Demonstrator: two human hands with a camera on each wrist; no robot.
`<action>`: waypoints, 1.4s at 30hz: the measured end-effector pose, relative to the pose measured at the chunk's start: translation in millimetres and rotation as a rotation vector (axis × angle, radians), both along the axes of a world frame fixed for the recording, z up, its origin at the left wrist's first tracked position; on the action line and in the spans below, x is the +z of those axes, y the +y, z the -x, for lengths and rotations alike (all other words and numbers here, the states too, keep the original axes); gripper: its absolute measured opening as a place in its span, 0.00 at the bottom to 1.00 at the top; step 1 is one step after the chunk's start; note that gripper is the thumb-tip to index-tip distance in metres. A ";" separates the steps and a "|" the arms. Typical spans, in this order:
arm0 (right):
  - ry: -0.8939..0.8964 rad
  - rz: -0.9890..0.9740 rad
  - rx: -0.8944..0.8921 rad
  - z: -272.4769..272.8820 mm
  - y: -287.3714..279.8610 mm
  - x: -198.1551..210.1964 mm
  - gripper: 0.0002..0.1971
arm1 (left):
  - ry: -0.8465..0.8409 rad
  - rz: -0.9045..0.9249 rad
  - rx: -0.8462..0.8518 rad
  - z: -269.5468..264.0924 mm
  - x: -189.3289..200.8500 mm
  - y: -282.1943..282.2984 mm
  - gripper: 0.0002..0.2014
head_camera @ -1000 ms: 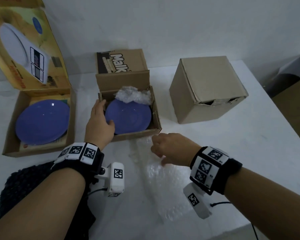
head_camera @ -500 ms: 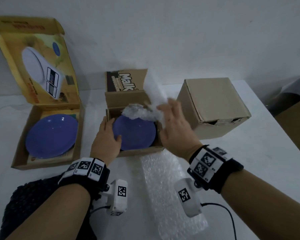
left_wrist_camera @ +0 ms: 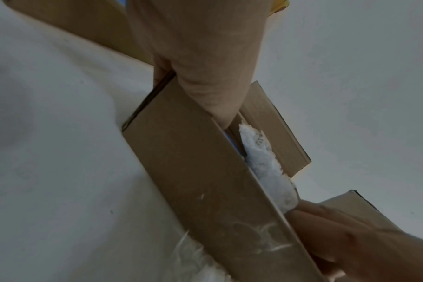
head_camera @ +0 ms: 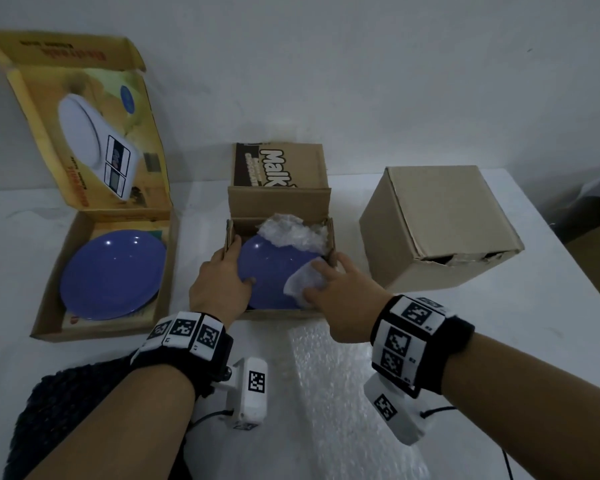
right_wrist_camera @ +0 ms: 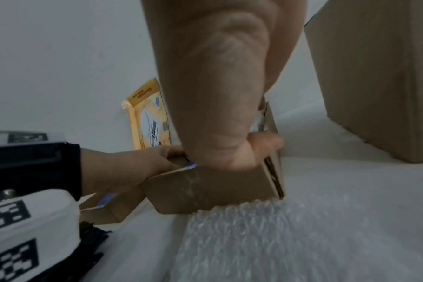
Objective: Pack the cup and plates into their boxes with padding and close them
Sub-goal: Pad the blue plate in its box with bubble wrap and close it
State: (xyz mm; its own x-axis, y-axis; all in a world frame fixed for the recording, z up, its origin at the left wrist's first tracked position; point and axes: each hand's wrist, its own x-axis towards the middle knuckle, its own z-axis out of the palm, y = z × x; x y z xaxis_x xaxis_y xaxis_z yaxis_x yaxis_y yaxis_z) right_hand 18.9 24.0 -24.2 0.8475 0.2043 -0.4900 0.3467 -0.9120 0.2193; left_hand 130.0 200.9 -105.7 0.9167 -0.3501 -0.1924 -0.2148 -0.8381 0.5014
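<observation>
While the left hand (head_camera: 219, 285) pinches the box (head_camera: 274, 314) wall in its grip, the right hand (head_camera: 347, 292) pinches padding (head_camera: 302, 280) onto the plate (head_camera: 274, 268); closing the lid (head_camera: 279, 168) likely follows.

Makeshift packing spot in a plain, dim room; whether home or office cannot be told. A white desk (head_camera: 499, 341) stands against a bare white wall (head_camera: 361, 81) and carries reused cartons: a yellow kitchen-scale box (head_camera: 94, 140) open to the left of the left grip (head_camera: 219, 285), a chocolate-drink carton (head_camera: 279, 202) between the two grips, and a plain brown box (head_camera: 440, 230) to the right of the right grip (head_camera: 343, 292). A wad of bubble wrap (head_camera: 303, 282) sits in the right grip. A sheet of bubble wrap (head_camera: 336, 375) lies on the desk on the person's side of that grip.
</observation>
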 end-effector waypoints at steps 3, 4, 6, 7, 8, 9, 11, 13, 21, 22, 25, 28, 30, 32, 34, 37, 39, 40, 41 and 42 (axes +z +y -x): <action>0.051 0.028 0.037 -5.5 0.3 2.8 0.22 | 0.016 0.028 -0.001 -1.0 -1.2 -0.6 0.39; 0.027 0.038 0.052 -7.3 -0.5 5.7 0.20 | 0.023 0.042 -0.001 -1.1 -1.9 -0.6 0.39; -0.081 -0.001 0.070 -14.5 -0.7 12.3 0.15 | 0.024 0.059 0.004 -1.7 -2.4 -1.0 0.39; -0.119 -0.071 0.052 -18.8 -0.2 12.7 0.15 | 0.023 0.066 0.006 -1.9 -2.5 -1.1 0.39; -0.115 -0.161 0.004 -23.0 0.6 13.2 0.17 | 0.022 0.072 0.008 -2.4 -3.2 -1.1 0.39; -0.072 -0.244 -0.051 -25.6 2.1 13.4 0.20 | 0.024 0.074 0.010 -2.1 -3.6 -1.2 0.39; 0.005 -0.288 -0.083 -25.9 3.9 13.9 0.18 | 0.025 0.071 0.016 -1.1 -4.2 -1.4 0.39; 0.011 -0.241 -0.036 -22.0 -0.4 15.5 0.15 | 0.022 0.069 0.027 0.6 -4.3 -1.8 0.39; 0.060 -0.037 0.021 -17.7 2.1 14.5 0.13 | 0.004 0.092 0.040 1.5 -4.4 -1.8 0.39; 0.050 -0.021 0.018 -19.8 3.4 13.7 0.13 | 0.003 0.088 0.040 1.4 -4.0 -2.0 0.38; 0.044 0.025 0.005 -23.1 5.6 20.1 0.13 | 0.013 0.064 0.048 2.5 -2.6 -2.8 0.38; 0.031 0.049 0.017 -22.8 5.1 24.7 0.13 | 0.017 0.054 0.062 3.6 -1.0 -3.2 0.38; 0.046 0.036 -0.001 -19.9 6.6 20.0 0.11 | 0.010 0.060 0.067 4.8 -1.2 -3.2 0.37; 0.063 0.034 -0.028 -19.4 7.5 9.7 0.12 | 0.007 0.064 0.061 5.0 -1.6 -3.0 0.37; 0.095 0.004 -0.078 -21.0 5.6 1.2 0.14 | 0.010 0.067 0.060 5.3 -1.4 -2.7 0.37; 0.180 -0.121 -0.215 -27.1 -2.5 3.7 0.20 | 0.010 0.078 0.068 5.6 0.2 -3.3 0.37; 0.187 -0.160 -0.264 -29.7 -2.9 9.0 0.18 | 0.018 0.069 0.076 5.3 0.2 -3.3 0.37; 0.158 -0.153 -0.255 -30.7 -1.6 9.4 0.16 | 0.023 0.063 0.079 5.3 0.2 -3.2 0.37; 0.118 -0.151 -0.235 -31.2 0.9 9.6 0.13 | 0.027 0.058 0.080 5.4 0.4 -3.2 0.37; 0.075 -0.152 -0.211 -31.8 3.0 9.4 0.12 | 0.028 0.055 0.080 5.3 0.2 -3.3 0.37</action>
